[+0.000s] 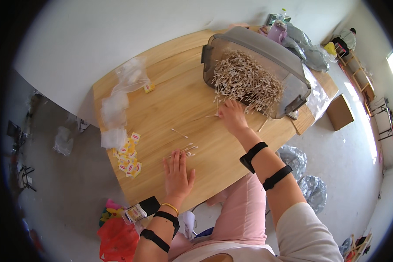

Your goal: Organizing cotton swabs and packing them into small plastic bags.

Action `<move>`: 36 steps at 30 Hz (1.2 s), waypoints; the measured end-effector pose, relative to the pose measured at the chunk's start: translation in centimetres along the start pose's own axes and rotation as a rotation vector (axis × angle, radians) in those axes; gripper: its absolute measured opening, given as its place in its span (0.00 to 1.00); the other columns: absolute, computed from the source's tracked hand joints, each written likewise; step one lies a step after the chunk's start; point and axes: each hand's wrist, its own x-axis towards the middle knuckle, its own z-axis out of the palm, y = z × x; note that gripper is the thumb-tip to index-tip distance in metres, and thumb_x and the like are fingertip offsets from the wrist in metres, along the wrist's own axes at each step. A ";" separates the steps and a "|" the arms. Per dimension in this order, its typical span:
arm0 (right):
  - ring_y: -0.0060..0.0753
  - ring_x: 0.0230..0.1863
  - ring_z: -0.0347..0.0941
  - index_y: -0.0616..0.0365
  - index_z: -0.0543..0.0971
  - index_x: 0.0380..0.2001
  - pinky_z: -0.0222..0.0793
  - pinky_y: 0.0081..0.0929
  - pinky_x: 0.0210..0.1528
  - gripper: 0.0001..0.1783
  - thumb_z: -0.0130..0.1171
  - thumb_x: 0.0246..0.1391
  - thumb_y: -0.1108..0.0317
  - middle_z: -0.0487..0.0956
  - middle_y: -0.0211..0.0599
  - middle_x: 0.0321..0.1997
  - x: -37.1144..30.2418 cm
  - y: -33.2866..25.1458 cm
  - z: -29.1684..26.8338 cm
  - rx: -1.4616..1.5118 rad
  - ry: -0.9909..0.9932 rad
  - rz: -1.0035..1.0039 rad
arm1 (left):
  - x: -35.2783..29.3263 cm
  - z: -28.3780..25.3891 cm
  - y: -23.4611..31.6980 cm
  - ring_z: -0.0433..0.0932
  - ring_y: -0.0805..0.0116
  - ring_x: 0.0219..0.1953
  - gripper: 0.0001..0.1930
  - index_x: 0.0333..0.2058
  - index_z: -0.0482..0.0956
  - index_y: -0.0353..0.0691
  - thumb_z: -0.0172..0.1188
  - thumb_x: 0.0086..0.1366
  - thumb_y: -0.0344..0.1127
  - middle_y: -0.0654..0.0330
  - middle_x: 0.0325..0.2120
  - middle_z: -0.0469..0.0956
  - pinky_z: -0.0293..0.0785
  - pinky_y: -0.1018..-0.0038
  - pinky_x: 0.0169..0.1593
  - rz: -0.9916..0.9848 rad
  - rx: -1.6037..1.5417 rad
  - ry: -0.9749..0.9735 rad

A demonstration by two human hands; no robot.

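Observation:
My left hand [177, 178] lies on the wooden table with its fingers stretched out. A small bunch of cotton swabs [189, 151] rests by its fingertips, partly covered by them. One loose cotton swab [179, 132] lies a little farther off. At the near edge of a grey see-through plastic bin [297, 83], my right hand [234, 117] is closed, its fingertips pinched on a cotton swab [212, 116] that sticks out to the left. The bin is tipped toward me, and a big heap of cotton swabs [249, 81] fills its mouth.
Yellow-and-white printed cards [129, 158] are scattered at the table's left edge, below clear plastic bags [114, 109]. A black box of swabs [139, 209] and a red bag [117, 240] are at lower left. A cardboard box [339, 112] stands on the floor; a person [346, 40] is far right.

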 end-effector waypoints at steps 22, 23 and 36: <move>0.48 0.55 0.69 0.51 0.84 0.35 0.65 0.43 0.57 0.08 0.63 0.50 0.71 0.77 0.37 0.45 0.8 -5.1 1.4 0.327 0.154 0.124 | -0.1 -0.1 0.0 0.45 0.42 0.75 0.42 0.71 0.52 0.34 0.53 0.66 0.52 0.42 0.72 0.47 0.35 0.39 0.73 -0.018 0.033 0.006; 0.49 0.55 0.69 0.53 0.83 0.36 0.66 0.43 0.57 0.08 0.63 0.50 0.73 0.76 0.39 0.46 1.3 -3.7 1.1 0.228 0.152 0.078 | 0.0 0.0 0.1 0.45 0.42 0.75 0.42 0.71 0.52 0.34 0.53 0.66 0.52 0.42 0.72 0.47 0.35 0.39 0.73 -0.017 0.029 0.010; 0.47 0.50 0.69 0.52 0.81 0.31 0.66 0.43 0.53 0.03 0.62 0.51 0.70 0.75 0.39 0.43 -1.4 -13.7 4.0 0.401 -0.130 -0.204 | -0.5 0.1 -0.3 0.43 0.43 0.75 0.41 0.72 0.51 0.38 0.53 0.68 0.54 0.45 0.73 0.46 0.37 0.38 0.73 -0.029 -0.032 0.044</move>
